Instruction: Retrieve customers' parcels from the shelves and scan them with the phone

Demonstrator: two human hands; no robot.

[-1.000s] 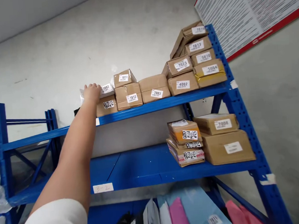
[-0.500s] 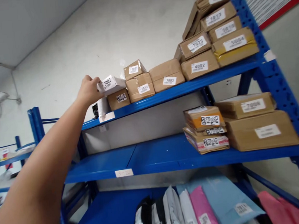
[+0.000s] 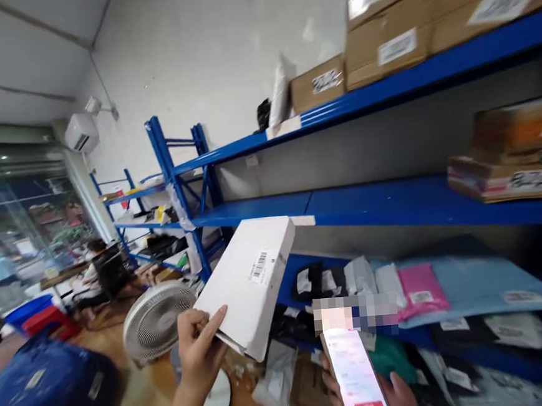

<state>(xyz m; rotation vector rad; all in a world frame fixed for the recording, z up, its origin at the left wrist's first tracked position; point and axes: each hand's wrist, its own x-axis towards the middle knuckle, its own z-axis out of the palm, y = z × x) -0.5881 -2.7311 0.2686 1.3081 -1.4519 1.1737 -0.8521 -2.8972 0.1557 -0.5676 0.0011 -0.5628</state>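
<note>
My left hand (image 3: 199,352) grips a flat white box (image 3: 243,274) by its near lower end, thumb on top. The box is tilted up in front of the shelving, and a barcode label (image 3: 259,266) shows on its face. Lower right, a smartphone (image 3: 357,377) with a lit screen and a red button rests in my right hand (image 3: 401,398), fingers around its sides. Part of the view above the phone is pixelated. Behind the phone lie a pink mailer bag (image 3: 422,288) and a large light-blue mailer bag (image 3: 488,280).
Blue metal shelving (image 3: 383,203) runs along the wall, with cardboard boxes (image 3: 320,83) on top. A floor fan (image 3: 158,321) and a big blue sack (image 3: 46,389) stand left. Farther off, a person sits in a black chair (image 3: 110,269). Several parcels fill the lower shelves.
The white box has come off the top shelf and down in my left hand, its cardboard neighbour staying there. The view has turned left, and my right hand with the phone now shows.
</note>
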